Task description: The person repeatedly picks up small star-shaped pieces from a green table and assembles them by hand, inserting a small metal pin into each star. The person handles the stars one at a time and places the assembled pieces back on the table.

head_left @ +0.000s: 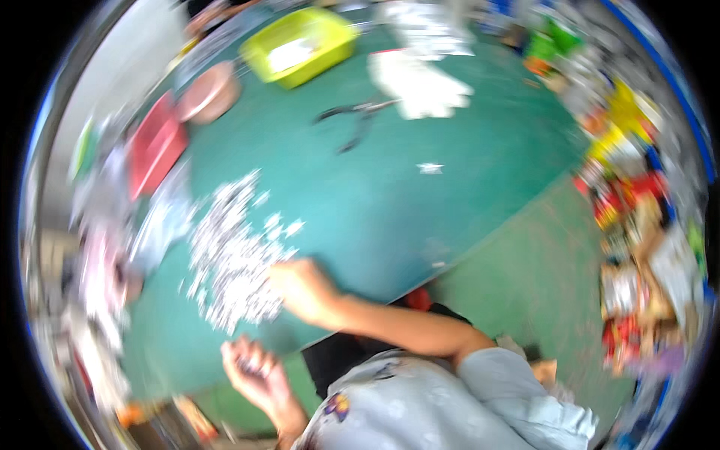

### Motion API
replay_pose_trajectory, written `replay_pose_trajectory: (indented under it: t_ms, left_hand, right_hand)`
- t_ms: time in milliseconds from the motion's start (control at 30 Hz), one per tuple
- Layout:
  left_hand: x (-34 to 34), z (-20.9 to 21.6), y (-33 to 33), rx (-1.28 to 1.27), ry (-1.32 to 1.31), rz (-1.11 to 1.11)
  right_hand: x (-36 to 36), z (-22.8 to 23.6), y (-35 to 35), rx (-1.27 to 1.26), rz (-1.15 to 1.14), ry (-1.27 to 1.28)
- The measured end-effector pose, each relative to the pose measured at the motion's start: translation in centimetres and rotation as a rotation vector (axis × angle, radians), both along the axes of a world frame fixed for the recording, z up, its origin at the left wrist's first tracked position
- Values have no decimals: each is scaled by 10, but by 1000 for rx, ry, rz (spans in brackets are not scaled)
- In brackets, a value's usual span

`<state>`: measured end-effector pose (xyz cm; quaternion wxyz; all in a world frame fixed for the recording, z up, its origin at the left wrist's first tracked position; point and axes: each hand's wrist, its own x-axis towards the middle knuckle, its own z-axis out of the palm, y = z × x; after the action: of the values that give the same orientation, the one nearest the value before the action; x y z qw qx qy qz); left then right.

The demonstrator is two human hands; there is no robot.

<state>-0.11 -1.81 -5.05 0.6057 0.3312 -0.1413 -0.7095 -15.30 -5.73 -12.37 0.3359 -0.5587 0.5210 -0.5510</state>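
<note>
A loose pile of small silvery-white pieces (236, 262) lies on the left part of a green table (337, 202); blur hides their exact kind. My right hand (306, 291) reaches in from the right, its fingertips at the pile's right edge. Motion smears those fingers, so their grip does not show. Just below the pile, near the table's front edge, my left hand (259, 375) is turned palm up with its fingers curled in. Something small and greyish may sit in that palm, too blurred to name. A single whitish piece (430, 169) lies apart, farther right.
Dark-handled pliers (366, 109) lie beyond the pile, beside white gloves (416, 82). Along the far left stand a yellow-green basket (330, 52), a pink bowl (210, 94) and a red tray (154, 146). A clear plastic bag (165, 217) lies left. Mixed packages (630, 187) crowd the right side.
</note>
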Motion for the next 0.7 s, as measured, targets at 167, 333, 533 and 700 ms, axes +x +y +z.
replay_pose_trajectory:
  t_ms: [167, 333, 533, 700]
  left_hand:
    - [39, -15, 15, 59, 104, -37]
    - [38, -11, 37, 76, 52, -100]
    - [34, -23, 22, 71, -66, -203]
    - [30, -35, 10, 38, -77, -285]
  right_hand:
    - [20, 14, -13, 0, -117, 86]
    - [10, 26, -7, -124, -96, 190]
    - [7, 30, -1, 143, -73, -120]
    - [10, 34, 19, 359, 109, -638]
